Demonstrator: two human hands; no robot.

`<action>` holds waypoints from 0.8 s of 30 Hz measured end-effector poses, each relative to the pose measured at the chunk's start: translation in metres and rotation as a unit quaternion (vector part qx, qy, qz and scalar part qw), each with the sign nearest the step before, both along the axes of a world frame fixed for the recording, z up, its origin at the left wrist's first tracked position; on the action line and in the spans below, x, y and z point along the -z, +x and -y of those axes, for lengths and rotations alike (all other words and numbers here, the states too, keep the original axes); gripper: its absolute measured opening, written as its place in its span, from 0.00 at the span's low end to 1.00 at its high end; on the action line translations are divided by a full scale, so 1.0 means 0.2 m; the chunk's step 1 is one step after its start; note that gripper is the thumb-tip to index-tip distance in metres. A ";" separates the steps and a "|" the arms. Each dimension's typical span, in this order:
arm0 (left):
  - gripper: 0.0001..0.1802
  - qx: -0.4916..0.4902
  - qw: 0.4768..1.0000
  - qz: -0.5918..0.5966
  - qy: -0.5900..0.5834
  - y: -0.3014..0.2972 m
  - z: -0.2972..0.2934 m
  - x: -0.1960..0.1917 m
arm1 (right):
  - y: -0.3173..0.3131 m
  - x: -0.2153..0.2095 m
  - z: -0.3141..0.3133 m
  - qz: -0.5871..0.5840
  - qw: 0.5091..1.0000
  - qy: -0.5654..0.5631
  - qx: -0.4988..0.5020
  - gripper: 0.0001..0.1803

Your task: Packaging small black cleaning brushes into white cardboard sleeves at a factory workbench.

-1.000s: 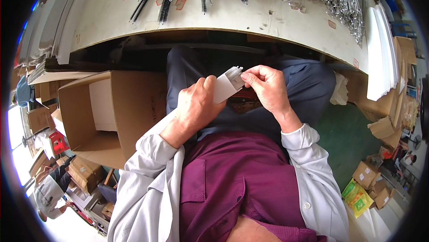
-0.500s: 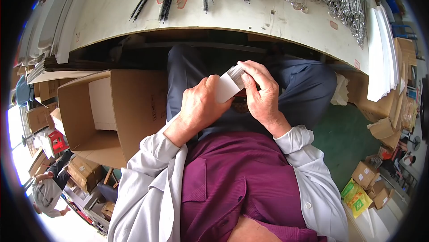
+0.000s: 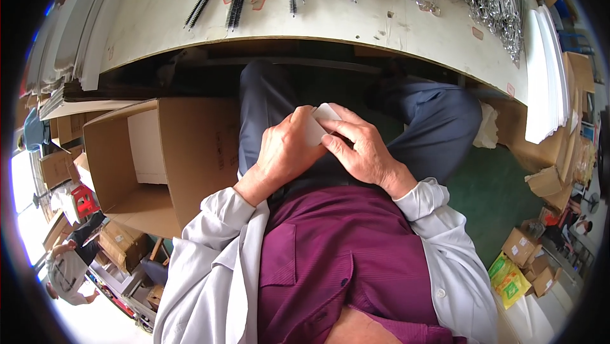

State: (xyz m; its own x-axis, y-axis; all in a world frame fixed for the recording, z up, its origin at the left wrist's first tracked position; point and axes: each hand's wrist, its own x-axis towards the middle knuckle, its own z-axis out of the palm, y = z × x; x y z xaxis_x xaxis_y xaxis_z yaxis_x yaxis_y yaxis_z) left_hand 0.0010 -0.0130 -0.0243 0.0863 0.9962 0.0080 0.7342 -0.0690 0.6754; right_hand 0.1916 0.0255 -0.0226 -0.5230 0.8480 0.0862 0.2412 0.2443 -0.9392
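Over the last second both hands have dropped from chest height to the lap, closing tighter on the small white packet (image 3: 321, 124): the left hand (image 3: 283, 156) cups it, the right hand (image 3: 362, 153) pinches its top edge, below the surface (image 3: 381, 23)

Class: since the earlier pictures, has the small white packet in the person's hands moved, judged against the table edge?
Yes. The white packet has come down, away from the table edge and toward the lap, with both hands now closed over more of it.
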 end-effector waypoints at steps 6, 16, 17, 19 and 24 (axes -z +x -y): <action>0.40 -0.017 0.997 0.059 -0.048 0.04 -0.03 -0.05 | 0.03 -0.01 0.01 -0.063 0.990 -0.122 0.028 0.13; 0.34 0.007 0.996 0.072 -0.043 0.04 -0.02 -0.02 | -0.01 0.05 0.06 -0.031 0.980 -0.170 0.101 0.14; 0.32 0.013 0.997 0.065 -0.036 0.04 -0.02 -0.01 | -0.01 0.04 0.06 -0.032 0.980 -0.170 0.101 0.14; 0.30 0.017 0.998 0.058 -0.029 0.03 -0.01 0.00 | -0.02 0.01 0.04 0.052 0.995 0.058 0.064 0.14; 0.31 -0.053 0.995 0.064 -0.059 0.06 0.00 -0.02 | -0.05 0.04 0.04 0.012 0.989 0.124 0.085 0.12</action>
State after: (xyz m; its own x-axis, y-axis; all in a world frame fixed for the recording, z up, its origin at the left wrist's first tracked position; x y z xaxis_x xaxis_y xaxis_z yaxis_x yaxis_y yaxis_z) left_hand 0.0123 -0.0130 -0.0198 -0.0128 0.9944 -0.1048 0.6413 0.0886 0.7621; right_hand 0.1807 0.0169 -0.0301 -0.3788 0.8782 0.2920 0.3195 0.4202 -0.8493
